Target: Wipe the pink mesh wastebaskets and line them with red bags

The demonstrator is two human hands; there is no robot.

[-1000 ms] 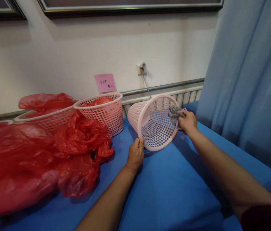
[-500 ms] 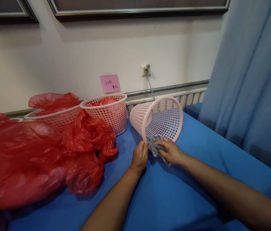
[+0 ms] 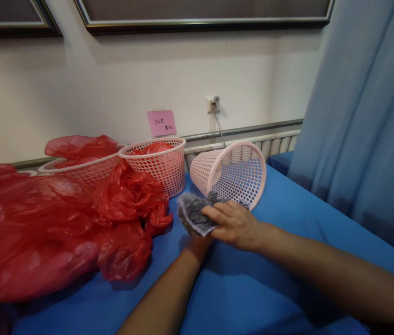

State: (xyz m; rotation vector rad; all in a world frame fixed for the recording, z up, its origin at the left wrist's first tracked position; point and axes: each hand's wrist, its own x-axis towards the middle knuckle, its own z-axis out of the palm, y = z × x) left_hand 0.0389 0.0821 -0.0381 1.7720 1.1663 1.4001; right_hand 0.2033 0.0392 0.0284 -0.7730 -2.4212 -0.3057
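Head view: right hand (image 3: pixel 234 223) grips a crumpled grey speckled cloth (image 3: pixel 192 211); left hand (image 3: pixel 200 243) grip hidden beneath.

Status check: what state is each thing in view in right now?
grey cloth: bunched, gripped by right hand.
left hand: mostly hidden under the cloth, grip unclear.
tipped basket: lying on its side, empty.
middle basket: upright, red bag inside.
loose red bags: crumpled in a heap.
plug: in the wall socket.

Bare forearms; bare left hand (image 3: pixel 200 243), right hand (image 3: pixel 234 224)
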